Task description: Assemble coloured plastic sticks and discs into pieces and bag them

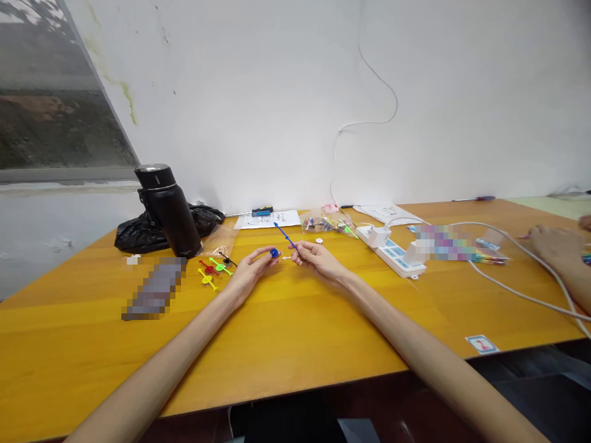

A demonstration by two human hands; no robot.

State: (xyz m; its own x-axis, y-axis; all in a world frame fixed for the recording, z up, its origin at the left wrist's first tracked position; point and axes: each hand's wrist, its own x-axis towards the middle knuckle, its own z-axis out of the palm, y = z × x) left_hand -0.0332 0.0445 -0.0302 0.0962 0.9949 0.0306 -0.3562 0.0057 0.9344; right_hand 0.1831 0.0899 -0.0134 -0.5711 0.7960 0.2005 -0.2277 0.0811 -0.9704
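Note:
Between the fingertips of my left hand (253, 271) is a small round blue plastic base (274, 253). My right hand (317, 261) pinches a blue plastic arrow (286, 237) near its lower end, its pointed tip slanting up and to the left. The two blue parts are apart. A white arrow (286, 258) lies on the table between my hands. Left of my left hand lie arrows on round bases: a yellow one (207, 280), a red one (209, 269), a green one (224, 266) and a black one (227, 261).
A black bottle (168, 212) stands at the left by a black plastic bag (132, 235). A clear bag of small parts (325, 223) lies behind my hands. At right are a power strip (392, 253), white cables and another person's hand (551, 246).

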